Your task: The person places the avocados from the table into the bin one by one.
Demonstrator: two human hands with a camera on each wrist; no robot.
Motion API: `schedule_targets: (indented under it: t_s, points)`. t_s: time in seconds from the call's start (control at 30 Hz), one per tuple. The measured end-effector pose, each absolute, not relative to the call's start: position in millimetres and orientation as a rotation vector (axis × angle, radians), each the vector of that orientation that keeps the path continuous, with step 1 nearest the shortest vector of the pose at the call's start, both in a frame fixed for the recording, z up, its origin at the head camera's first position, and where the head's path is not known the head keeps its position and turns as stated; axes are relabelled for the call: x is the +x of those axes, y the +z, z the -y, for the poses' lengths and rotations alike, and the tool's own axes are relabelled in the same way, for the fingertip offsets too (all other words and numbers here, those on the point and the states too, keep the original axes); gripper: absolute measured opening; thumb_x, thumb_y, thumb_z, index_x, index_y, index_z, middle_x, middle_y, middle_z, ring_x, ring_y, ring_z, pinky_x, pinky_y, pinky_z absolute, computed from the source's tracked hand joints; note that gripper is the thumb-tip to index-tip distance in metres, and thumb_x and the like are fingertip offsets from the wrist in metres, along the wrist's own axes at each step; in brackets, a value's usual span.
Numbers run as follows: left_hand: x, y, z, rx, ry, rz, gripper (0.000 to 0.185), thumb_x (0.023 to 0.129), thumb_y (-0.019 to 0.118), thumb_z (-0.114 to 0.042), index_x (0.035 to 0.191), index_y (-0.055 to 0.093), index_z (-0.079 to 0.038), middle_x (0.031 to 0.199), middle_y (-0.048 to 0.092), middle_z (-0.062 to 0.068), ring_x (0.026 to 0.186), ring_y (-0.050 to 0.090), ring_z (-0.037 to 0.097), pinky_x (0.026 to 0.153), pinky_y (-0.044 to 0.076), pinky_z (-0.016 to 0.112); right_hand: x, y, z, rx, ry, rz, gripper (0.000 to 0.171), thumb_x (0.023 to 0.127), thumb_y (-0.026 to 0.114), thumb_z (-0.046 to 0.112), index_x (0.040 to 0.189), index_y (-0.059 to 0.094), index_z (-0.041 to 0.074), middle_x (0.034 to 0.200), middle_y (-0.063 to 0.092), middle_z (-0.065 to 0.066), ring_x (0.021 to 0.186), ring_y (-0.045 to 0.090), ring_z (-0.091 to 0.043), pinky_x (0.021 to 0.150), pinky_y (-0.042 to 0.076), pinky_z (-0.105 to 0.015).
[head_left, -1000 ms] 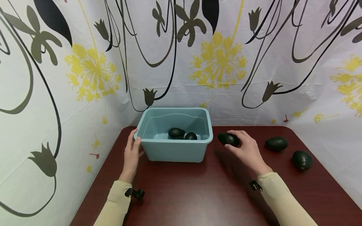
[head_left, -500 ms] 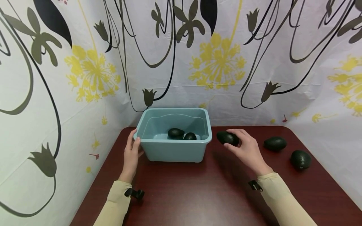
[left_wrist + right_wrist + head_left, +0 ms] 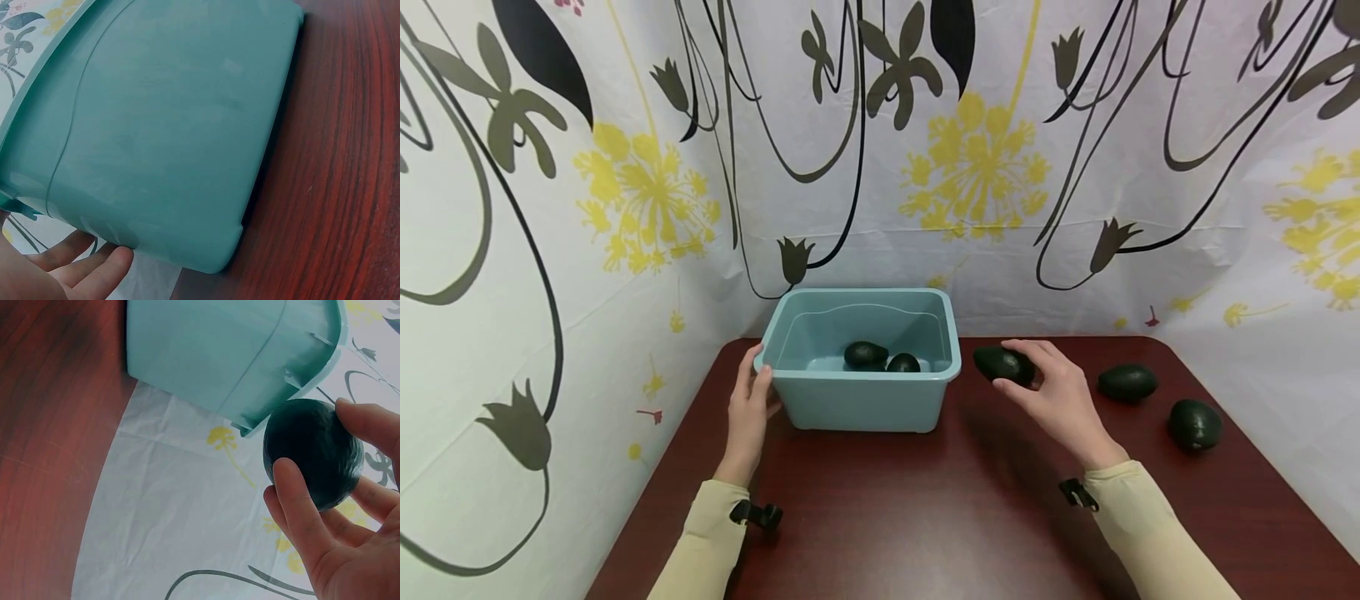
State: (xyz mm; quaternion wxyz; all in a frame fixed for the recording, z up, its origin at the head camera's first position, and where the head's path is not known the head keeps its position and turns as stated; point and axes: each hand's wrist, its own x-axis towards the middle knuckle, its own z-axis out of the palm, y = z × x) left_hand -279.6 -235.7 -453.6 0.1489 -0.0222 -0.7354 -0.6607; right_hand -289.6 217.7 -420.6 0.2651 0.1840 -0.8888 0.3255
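Right hand (image 3: 1054, 392): fingers and thumb curled round a dark green avocado (image 3: 1003, 365), which is held clear of the bench (image 3: 925, 517). Over the last second the held fruit has been carried only slightly leftward, toward the teal tub (image 3: 859, 400); it is now seen just beside the tub's right rim, about level with it but not yet over the opening. The change is judged small: a carry in progress, nothing released.

Right wrist view: the avocado (image 3: 314, 453) is pinched between thumb and fingertips (image 3: 294, 494), with the tub's rim corner (image 3: 312, 356) close beside it.

Left hand (image 3: 751, 408): fingers straight, laid flat against the tub's left wall near its corner, position unchanged; nothing is gripped.

Two avocados (image 3: 880, 358) lie on the tub floor, touching. Two more (image 3: 1126, 382) (image 3: 1193, 423) rest on the bench, well to the right of the holding hand.
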Motion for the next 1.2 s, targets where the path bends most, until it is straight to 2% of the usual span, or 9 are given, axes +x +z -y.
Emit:
schedule_targets:
  t_s: [0.1,0.33,0.73,0.93,1.2]
  points:
    - [-279.2,-453.6,235.8,-0.061,-1.903,2.113,0.055,0.105,0.050,-0.044,0.157,0.033,-0.034,0.154,0.038,0.010,0.131,0.050,0.034,0.098,0.043,0.065,-288.0,-418.1,-216.4,0.507,0.882,2.392,0.057,0.082,0.086,0.033,0.135,0.063,0.027,0.126,0.057,0.009,0.095,0.057,-0.010,0.071,0.055,-0.035]
    - [-278.8,-453.2,236.2,-0.053,-1.910,2.115,0.053,0.106,0.050,-0.041,0.156,0.034,-0.035,0.153,0.039,0.010,0.130,0.051,0.034,0.097,0.044,0.065,-283.8,-411.7,-213.2,0.524,0.880,2.369,0.057,0.082,0.086,0.032,0.134,0.063,0.028,0.126,0.057,0.010,0.093,0.056,-0.009,0.069,0.051,-0.024]
    - [-280.6,-452.8,236.8,-0.065,-1.913,2.105,0.052,0.107,0.049,-0.040,0.156,0.033,-0.035,0.154,0.038,0.011,0.130,0.051,0.035,0.097,0.043,0.066,-279.2,-398.1,-206.7,0.560,0.867,2.323,0.057,0.081,0.087,0.027,0.134,0.064,0.027,0.125,0.058,0.011,0.085,0.055,-0.008,0.068,0.046,-0.018]
    - [-280.9,-455.2,238.4,-0.072,-1.912,2.108,0.055,0.105,0.049,-0.046,0.156,0.033,-0.036,0.152,0.040,0.011,0.130,0.051,0.033,0.098,0.043,0.066,-276.3,-390.5,-202.0,0.580,0.870,2.315,0.058,0.081,0.087,0.024,0.134,0.064,0.025,0.128,0.057,0.010,0.089,0.056,-0.007,0.070,0.048,-0.018]
    - [-280.8,-454.9,238.1,-0.072,-1.920,2.110,0.053,0.106,0.048,-0.041,0.157,0.032,-0.036,0.154,0.037,0.010,0.131,0.050,0.033,0.098,0.042,0.066,-273.8,-381.6,-195.5,0.616,0.880,2.303,0.060,0.081,0.087,0.023,0.136,0.063,0.025,0.132,0.056,0.010,0.098,0.058,-0.006,0.072,0.050,-0.017]
